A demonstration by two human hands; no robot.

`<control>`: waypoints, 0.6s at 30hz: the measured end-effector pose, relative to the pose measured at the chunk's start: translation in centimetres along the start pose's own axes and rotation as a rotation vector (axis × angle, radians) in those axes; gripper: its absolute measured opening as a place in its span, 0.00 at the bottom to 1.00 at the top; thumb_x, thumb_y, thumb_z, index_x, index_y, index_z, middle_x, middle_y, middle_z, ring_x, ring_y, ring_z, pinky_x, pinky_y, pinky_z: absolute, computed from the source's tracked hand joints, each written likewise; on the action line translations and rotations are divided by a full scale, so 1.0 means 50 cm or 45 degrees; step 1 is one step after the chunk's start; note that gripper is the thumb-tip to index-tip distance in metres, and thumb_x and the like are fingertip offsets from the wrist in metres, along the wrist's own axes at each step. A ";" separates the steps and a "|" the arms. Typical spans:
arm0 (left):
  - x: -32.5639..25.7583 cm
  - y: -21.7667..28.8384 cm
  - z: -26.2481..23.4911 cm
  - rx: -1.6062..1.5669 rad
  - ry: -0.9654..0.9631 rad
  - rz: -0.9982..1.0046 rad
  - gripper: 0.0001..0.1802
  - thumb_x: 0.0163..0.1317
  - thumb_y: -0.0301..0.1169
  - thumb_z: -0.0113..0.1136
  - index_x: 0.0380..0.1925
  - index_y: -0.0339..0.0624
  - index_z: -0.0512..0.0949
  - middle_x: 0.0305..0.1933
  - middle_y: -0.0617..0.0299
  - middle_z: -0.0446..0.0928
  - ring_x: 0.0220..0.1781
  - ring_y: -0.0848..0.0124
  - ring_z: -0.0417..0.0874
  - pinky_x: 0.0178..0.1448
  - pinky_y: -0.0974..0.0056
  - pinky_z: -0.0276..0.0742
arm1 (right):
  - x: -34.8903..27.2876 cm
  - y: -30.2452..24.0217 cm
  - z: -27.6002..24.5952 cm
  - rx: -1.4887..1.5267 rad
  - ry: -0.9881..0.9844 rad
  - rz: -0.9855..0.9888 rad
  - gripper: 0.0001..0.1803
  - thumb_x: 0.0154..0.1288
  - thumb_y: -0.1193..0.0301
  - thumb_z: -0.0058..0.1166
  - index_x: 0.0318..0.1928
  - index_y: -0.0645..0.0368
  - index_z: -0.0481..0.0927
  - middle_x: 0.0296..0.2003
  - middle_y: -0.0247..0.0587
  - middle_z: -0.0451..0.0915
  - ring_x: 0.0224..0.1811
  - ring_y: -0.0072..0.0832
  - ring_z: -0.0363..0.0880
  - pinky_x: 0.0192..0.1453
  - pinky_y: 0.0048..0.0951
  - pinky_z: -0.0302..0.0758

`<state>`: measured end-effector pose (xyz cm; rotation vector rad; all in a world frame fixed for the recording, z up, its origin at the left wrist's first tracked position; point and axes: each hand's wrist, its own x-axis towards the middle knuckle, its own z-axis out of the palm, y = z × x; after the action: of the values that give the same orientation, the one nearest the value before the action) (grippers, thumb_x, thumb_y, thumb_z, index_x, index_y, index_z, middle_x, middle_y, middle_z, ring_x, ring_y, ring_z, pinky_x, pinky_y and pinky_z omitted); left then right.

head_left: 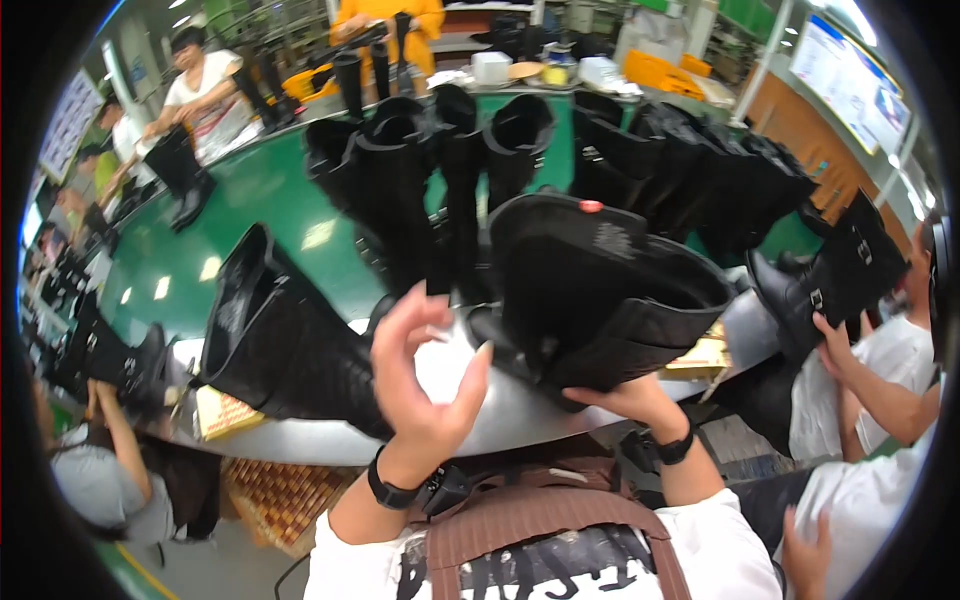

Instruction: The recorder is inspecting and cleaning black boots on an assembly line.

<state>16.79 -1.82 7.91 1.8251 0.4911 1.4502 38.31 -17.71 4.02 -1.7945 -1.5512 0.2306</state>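
A tall black boot point(620, 335) is tilted in front of me with its wide opening toward me and a small red spot on the rim. My right hand point(632, 400) grips the underside of its shaft, the fingers partly hidden behind it. Beside the boot, my left hand point(428, 375) is raised with thumb and fingers curved apart, holding nothing. Left of that hand, a second black boot point(300, 350) lies tilted at the table's near edge, its opening facing up and left.
Several black boots point(400, 170) stand across the green table point(260, 195), with more boots point(710, 170) at the far right. A person at right holds a buckled boot point(830, 270). Other people work at left. Yellow cardboard point(225, 412) sits by the metal edge point(510, 425).
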 end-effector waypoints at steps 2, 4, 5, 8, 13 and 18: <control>-0.066 -0.010 -0.098 0.369 0.216 0.671 0.28 0.51 0.27 0.67 0.53 0.45 0.67 0.47 0.55 0.67 0.46 0.61 0.74 0.44 0.62 0.74 | 0.000 -0.004 0.006 0.167 -0.107 0.119 0.16 0.54 0.66 0.70 0.42 0.60 0.84 0.40 0.40 0.83 0.44 0.34 0.80 0.51 0.33 0.74; -0.122 -0.032 -0.169 0.684 0.426 0.938 0.22 0.54 0.33 0.65 0.46 0.47 0.67 0.50 0.51 0.63 0.49 0.58 0.70 0.47 0.58 0.72 | -0.004 -0.002 0.017 0.203 -0.045 0.187 0.17 0.55 0.67 0.68 0.43 0.62 0.83 0.40 0.41 0.83 0.44 0.33 0.80 0.50 0.33 0.75; -0.148 -0.039 -0.195 0.695 0.420 0.932 0.22 0.54 0.33 0.65 0.46 0.47 0.67 0.50 0.51 0.63 0.49 0.58 0.70 0.47 0.58 0.72 | -0.008 -0.002 0.024 0.201 -0.037 0.162 0.17 0.55 0.67 0.68 0.43 0.62 0.83 0.40 0.41 0.83 0.44 0.33 0.80 0.50 0.33 0.75; -0.186 -0.055 -0.228 0.862 0.355 0.520 0.25 0.55 0.41 0.67 0.47 0.47 0.66 0.58 0.45 0.58 0.59 0.51 0.65 0.59 0.49 0.67 | -0.012 -0.018 0.046 0.219 0.054 0.192 0.18 0.57 0.66 0.67 0.45 0.63 0.81 0.40 0.42 0.82 0.43 0.34 0.80 0.50 0.33 0.74; -0.163 -0.034 -0.185 0.739 -0.126 0.008 0.43 0.41 0.58 0.75 0.53 0.46 0.72 0.65 0.40 0.54 0.68 0.43 0.58 0.70 0.44 0.55 | 0.016 -0.107 0.098 0.394 -0.199 0.231 0.24 0.60 0.65 0.64 0.52 0.65 0.75 0.44 0.50 0.79 0.42 0.39 0.80 0.48 0.36 0.75; -0.132 -0.006 -0.110 0.821 -0.228 -0.128 0.59 0.32 0.58 0.79 0.63 0.38 0.65 0.65 0.40 0.58 0.68 0.42 0.59 0.70 0.44 0.54 | 0.054 -0.183 0.161 0.607 -0.419 0.115 0.46 0.59 0.73 0.61 0.73 0.56 0.49 0.66 0.64 0.53 0.34 0.39 0.80 0.43 0.33 0.78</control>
<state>9.74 -4.48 3.78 2.3550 1.0292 1.1143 27.24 -11.99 4.91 -1.4932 -1.4728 0.8987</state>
